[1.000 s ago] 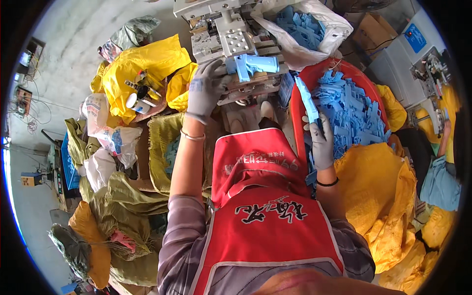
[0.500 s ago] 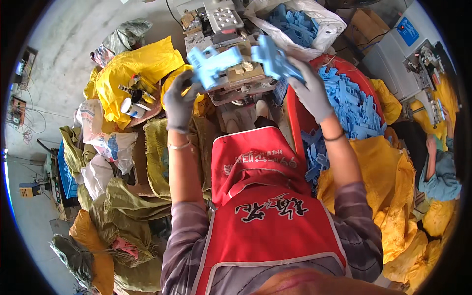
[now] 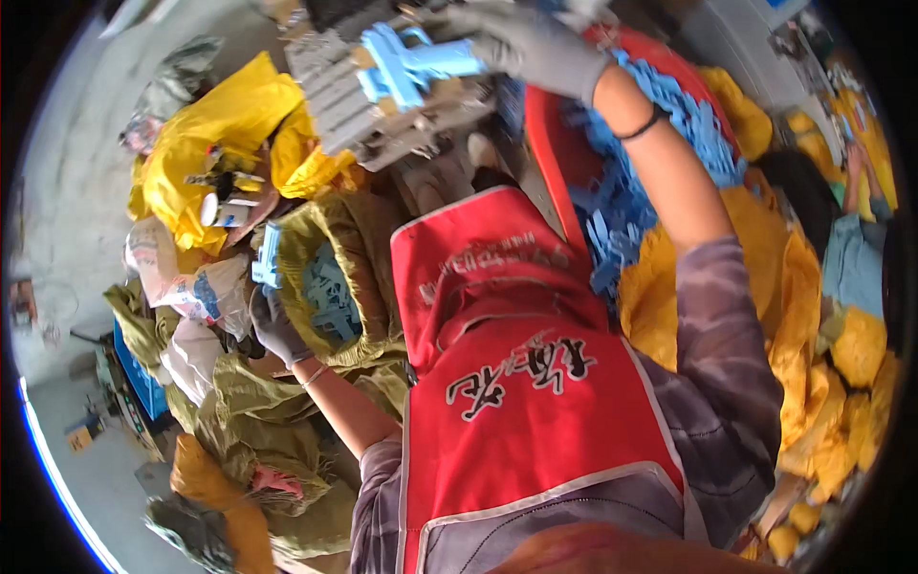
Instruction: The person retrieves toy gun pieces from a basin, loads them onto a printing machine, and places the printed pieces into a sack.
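Since half a second ago, left hand (image 3: pixel 274 325) swung down and away from the machine, now low at the left beside the open olive sack (image 3: pixel 359 287); right hand (image 3: pixel 531 43) stayed up at the metal press (image 3: pixel 382 96). Left hand gloved in grey, fingers clamped round a blue plastic piece (image 3: pixel 268 256), held upright just over the sack's rim, above the blue pieces already inside. Right hand, likewise gloved, closed on the long end of another blue plastic part (image 3: pixel 411 62) lying across the press bed.

Could slip past the rim: piece held right at the sack's edge, and a soft, sagging mouth might let it fall among the bags below. Could seat crooked on the press, judging by one-handed placing with gaze split between two sides. Fingers close to the tooling: a pinch seems possible.

No real counter in view; only the press bed at the top, and a red tub (image 3: pixel 545 153) heaped with blue parts at the right. Grey concrete floor, crowded with yellow sacks (image 3: pixel 220 124) and olive bags. Another person's sleeve at the far right edge.
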Tool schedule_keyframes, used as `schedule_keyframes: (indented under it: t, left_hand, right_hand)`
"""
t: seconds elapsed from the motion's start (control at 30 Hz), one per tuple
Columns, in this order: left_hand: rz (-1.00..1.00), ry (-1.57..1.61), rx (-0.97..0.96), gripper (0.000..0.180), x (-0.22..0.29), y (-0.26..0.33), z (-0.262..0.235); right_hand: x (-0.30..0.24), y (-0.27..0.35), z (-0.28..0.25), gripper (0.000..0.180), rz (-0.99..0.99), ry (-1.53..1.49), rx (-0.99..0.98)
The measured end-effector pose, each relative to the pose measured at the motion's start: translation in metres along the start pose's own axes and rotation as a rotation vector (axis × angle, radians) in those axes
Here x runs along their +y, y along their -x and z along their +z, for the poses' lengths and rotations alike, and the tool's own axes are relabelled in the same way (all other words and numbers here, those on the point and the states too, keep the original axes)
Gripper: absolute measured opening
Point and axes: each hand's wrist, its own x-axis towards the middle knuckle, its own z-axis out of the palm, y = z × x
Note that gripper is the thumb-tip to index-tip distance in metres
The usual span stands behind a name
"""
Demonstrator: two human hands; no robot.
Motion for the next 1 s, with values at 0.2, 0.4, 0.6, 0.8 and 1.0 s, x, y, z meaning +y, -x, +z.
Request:
schedule_keyframes:
  t: [0.2,0.4,0.6,0.8,1.0]
  left_hand:
    - [-0.014,-0.1,-0.086,0.035,-0.023,0.0,0.009]
    - [-0.11,-0.064,-0.247,0.031,-0.002,0.013,0.035]
    - [-0.014,-0.03,-0.318,0.027,0.041,0.018,0.066]
    - [0.028,0.021,-0.309,0.027,0.049,0.011,0.077]
    - [0.005,0.147,-0.357,0.025,0.08,0.008,0.09]
  right_hand:
    - [0.088,0.136,0.034,0.024,0.618,0.114,-0.611]
    - [0.042,0.253,0.121,0.03,0.83,0.218,-1.319]
    - [0.048,0.311,0.171,0.028,0.878,0.425,-1.406]
    - [0.052,0.248,0.087,0.055,1.129,0.049,-0.763]
    - [0.072,0.278,0.051,0.05,1.336,0.094,-0.872]
